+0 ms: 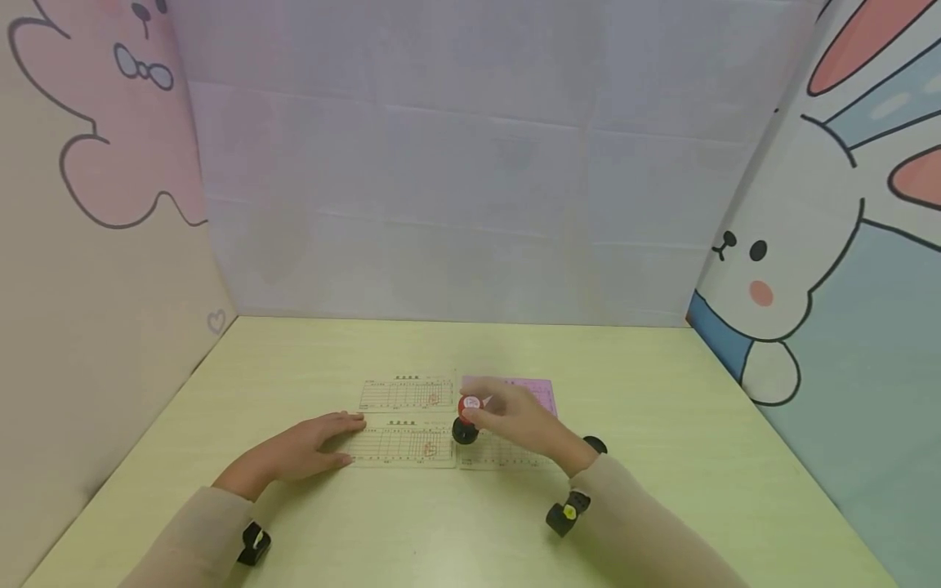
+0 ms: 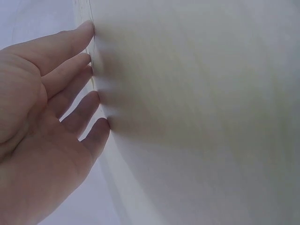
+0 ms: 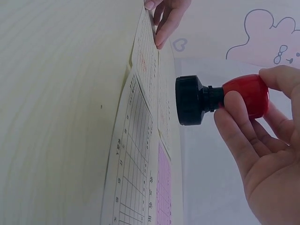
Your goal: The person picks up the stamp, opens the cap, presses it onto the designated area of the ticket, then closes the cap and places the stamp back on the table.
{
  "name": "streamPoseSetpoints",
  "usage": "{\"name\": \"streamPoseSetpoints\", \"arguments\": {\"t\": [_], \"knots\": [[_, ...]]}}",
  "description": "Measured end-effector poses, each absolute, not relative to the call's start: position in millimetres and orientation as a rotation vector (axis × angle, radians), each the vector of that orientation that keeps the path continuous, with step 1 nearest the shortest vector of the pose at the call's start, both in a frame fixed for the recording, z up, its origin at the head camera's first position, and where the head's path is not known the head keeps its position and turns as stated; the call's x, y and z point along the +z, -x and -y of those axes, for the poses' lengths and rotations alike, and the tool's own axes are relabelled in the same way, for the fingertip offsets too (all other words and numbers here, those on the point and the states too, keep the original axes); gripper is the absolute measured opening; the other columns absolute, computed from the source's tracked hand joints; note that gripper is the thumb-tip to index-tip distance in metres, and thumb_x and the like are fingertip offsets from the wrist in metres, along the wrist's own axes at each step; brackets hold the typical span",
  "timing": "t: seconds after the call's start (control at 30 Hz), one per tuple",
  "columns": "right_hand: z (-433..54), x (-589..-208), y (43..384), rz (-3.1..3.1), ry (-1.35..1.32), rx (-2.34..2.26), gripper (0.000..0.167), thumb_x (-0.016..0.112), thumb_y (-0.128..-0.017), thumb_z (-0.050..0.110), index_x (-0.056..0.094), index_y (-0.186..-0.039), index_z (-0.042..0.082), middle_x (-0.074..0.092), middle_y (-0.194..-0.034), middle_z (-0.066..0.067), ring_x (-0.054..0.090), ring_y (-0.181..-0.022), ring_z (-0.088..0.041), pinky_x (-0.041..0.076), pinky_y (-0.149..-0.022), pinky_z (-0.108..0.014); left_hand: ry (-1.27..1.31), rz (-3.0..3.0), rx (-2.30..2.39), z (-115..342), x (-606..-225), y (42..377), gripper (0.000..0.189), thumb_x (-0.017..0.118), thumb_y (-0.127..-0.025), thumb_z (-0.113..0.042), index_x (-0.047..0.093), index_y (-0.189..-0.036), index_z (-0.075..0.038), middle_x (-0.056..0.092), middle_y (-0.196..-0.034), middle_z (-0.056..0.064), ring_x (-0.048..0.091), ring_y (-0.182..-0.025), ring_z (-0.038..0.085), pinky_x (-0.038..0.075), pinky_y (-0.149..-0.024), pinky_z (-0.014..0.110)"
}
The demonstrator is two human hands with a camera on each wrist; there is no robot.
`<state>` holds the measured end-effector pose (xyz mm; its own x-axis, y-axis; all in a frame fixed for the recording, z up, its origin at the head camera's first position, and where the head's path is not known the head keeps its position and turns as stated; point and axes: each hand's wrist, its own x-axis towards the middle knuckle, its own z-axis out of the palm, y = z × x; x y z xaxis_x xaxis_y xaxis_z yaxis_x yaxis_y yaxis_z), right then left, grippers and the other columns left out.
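My right hand [image 1: 518,416] grips the red knob of a stamp [image 3: 246,93], whose round black base points down. In the right wrist view the base is held apart from the papers. Below it lies a printed form [image 1: 507,453], partly hidden by the hand. My left hand [image 1: 305,447] rests with extended fingers at the left edge of another form [image 1: 397,445], which bears a red stamp mark near its right side. In the left wrist view, the left fingertips [image 2: 96,96] touch the surface and hold nothing.
Behind the near forms lie a third form [image 1: 404,394] with a red mark and a pink form [image 1: 542,394]. A round black object [image 1: 594,444] sits right of the papers, partly behind the right wrist. Walls with cartoon drawings [image 1: 772,269] border the pale table [image 1: 412,531].
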<state>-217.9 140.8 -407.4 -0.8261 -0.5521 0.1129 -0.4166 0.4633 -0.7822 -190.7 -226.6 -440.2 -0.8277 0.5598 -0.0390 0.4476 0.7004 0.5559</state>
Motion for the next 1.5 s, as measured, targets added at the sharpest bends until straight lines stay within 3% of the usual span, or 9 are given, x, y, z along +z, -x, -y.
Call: {"name": "streamPoseSetpoints", "arguments": {"t": [0.17, 0.37, 0.6, 0.8, 0.93, 1.03, 1.2, 1.5], "knots": [[-149.6, -403.3, 218.4, -2.535, 0.898, -1.311, 0.032, 0.063, -0.100, 0.036, 0.065, -0.126, 0.018, 0.070, -0.104, 0.008, 0.069, -0.087, -0.015, 0.053, -0.081, -0.039, -0.801, -2.701, 0.808, 226.8, -440.5, 192.2, 0.057, 0.069, -0.097, -0.026, 0.051, -0.144, 0.001, 0.044, -0.151, 0.020, 0.032, -0.141, 0.049, 0.027, -0.112, 0.064], [-161.3, -400.8, 218.2, -2.518, 0.908, -1.350, 0.028, 0.065, -0.099, 0.034, 0.065, -0.125, 0.023, 0.068, -0.103, 0.008, 0.069, -0.086, -0.020, 0.053, -0.078, -0.037, -0.809, -2.688, 0.839, 227.1, -440.4, 193.1, 0.058, 0.068, -0.097, -0.025, 0.050, -0.144, 0.002, 0.043, -0.152, 0.021, 0.032, -0.141, 0.048, 0.027, -0.111, 0.065], [-172.9, -402.1, 217.9, -2.480, 0.892, -1.428, 0.024, 0.066, -0.099, 0.029, 0.067, -0.121, 0.019, 0.070, -0.095, 0.001, 0.069, -0.085, -0.036, 0.056, -0.074, -0.032, -0.810, -2.716, 0.899, 225.8, -439.7, 194.7, 0.054, 0.068, -0.097, -0.023, 0.052, -0.142, 0.001, 0.046, -0.149, 0.022, 0.037, -0.138, 0.047, 0.030, -0.111, 0.063], [-180.7, -401.6, 215.2, -2.479, 0.821, -1.429, 0.025, 0.068, -0.098, 0.026, 0.066, -0.121, 0.016, 0.068, -0.098, -0.004, 0.068, -0.087, -0.032, 0.056, -0.077, -0.031, -0.771, -2.737, 0.968, 217.4, -437.7, 197.4, 0.046, 0.065, -0.099, -0.018, 0.055, -0.141, -0.001, 0.050, -0.146, 0.019, 0.039, -0.139, 0.044, 0.031, -0.111, 0.061], [-183.5, -396.8, 209.0, -2.471, 0.770, -1.443, 0.025, 0.066, -0.099, 0.019, 0.064, -0.123, 0.011, 0.067, -0.100, -0.010, 0.066, -0.089, -0.037, 0.057, -0.081, -0.043, -0.761, -2.712, 1.023, 205.8, -431.8, 195.6, 0.045, 0.064, -0.100, -0.020, 0.055, -0.141, -0.004, 0.051, -0.146, 0.016, 0.040, -0.138, 0.042, 0.034, -0.110, 0.061], [-188.0, -399.3, 208.7, -2.481, 0.782, -1.436, 0.025, 0.066, -0.099, 0.018, 0.064, -0.123, 0.010, 0.067, -0.101, -0.009, 0.066, -0.087, -0.032, 0.057, -0.080, -0.044, -0.763, -2.695, 1.047, 193.9, -426.8, 194.7, 0.045, 0.064, -0.100, -0.020, 0.055, -0.142, -0.005, 0.051, -0.146, 0.015, 0.040, -0.138, 0.041, 0.035, -0.109, 0.060], [-198.0, -404.7, 210.8, -2.524, 0.830, -1.396, 0.027, 0.068, -0.098, 0.025, 0.065, -0.122, 0.014, 0.066, -0.102, -0.002, 0.065, -0.082, -0.021, 0.058, -0.074, -0.032, -0.835, -2.685, 1.035, 174.7, -426.5, 197.9, 0.044, 0.064, -0.100, -0.019, 0.056, -0.141, -0.004, 0.052, -0.145, 0.013, 0.042, -0.137, 0.039, 0.038, -0.108, 0.059], [-209.2, -403.3, 209.0, -2.540, 0.836, -1.408, 0.034, 0.067, -0.099, 0.024, 0.062, -0.128, 0.009, 0.068, -0.104, -0.004, 0.066, -0.082, -0.019, 0.059, -0.075, -0.046, -0.916, -2.693, 0.965, 146.5, -425.3, 203.2, 0.042, 0.063, -0.100, -0.019, 0.057, -0.140, -0.007, 0.054, -0.144, 0.010, 0.043, -0.138, 0.035, 0.034, -0.112, 0.054]]}}
